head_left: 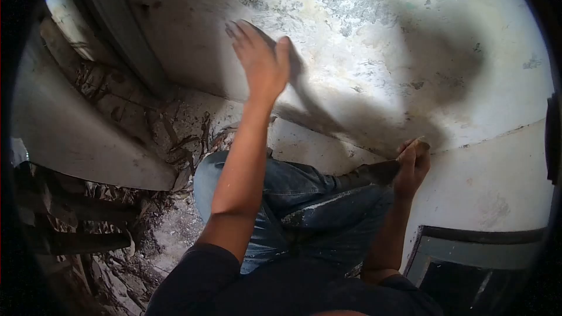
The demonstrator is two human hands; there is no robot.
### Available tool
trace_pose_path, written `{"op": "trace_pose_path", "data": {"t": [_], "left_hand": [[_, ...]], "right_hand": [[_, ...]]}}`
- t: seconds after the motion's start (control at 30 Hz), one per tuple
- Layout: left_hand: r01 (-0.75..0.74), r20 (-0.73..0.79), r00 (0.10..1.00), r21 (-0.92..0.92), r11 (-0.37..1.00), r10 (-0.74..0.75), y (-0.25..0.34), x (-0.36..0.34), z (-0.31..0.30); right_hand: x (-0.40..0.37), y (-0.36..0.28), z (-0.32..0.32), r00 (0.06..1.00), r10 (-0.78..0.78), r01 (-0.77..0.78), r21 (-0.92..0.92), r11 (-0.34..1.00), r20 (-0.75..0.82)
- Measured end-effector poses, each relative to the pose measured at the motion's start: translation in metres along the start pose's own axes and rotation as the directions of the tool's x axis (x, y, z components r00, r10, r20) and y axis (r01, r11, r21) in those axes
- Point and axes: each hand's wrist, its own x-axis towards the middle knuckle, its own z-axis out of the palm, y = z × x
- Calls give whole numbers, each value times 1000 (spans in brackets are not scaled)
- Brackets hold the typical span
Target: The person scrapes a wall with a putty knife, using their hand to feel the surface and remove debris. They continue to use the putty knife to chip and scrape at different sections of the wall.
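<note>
My left hand [260, 64] is raised at the wall, fingers stretched out and thumb apart, holding nothing. Its palm side faces the wall [351, 52], whose pale coating is worn to grey patches. Low on the right, my right hand [411, 169] is closed beside the foot of the wall, near my shoe. A thin pale edge [417, 141] of something shows above its fingers; I cannot tell what it is. My bent legs in blue jeans [298, 184] lie between the two arms, with whitish dust on the cloth.
Dry leaves and flaked debris [170, 222] litter the floor at the left. A curved grey panel [88, 117] and dark slats [88, 231] stand there too. A door frame [126, 41] rises at the upper left. At the lower right is a dark-framed panel [480, 257].
</note>
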Motion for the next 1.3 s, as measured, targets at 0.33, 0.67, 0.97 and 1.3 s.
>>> {"op": "trace_pose_path", "data": {"t": [0.33,0.67,0.97,1.3], "left_hand": [[-167,90,985,286,944,147,17,-12,23],[-401,304,893,205,893,331,39,-38,38],[-219,106,974,222,950,200,54,-59,18],[131,90,985,145,981,-145,49,8,-87]], "right_hand": [[20,-57,28,933,-321,358,528,770,-163],[9,-58,16,955,-297,236,629,741,-9],[10,-55,1,947,-321,199,747,634,20],[67,-132,47,773,-625,326,779,536,106]]}}
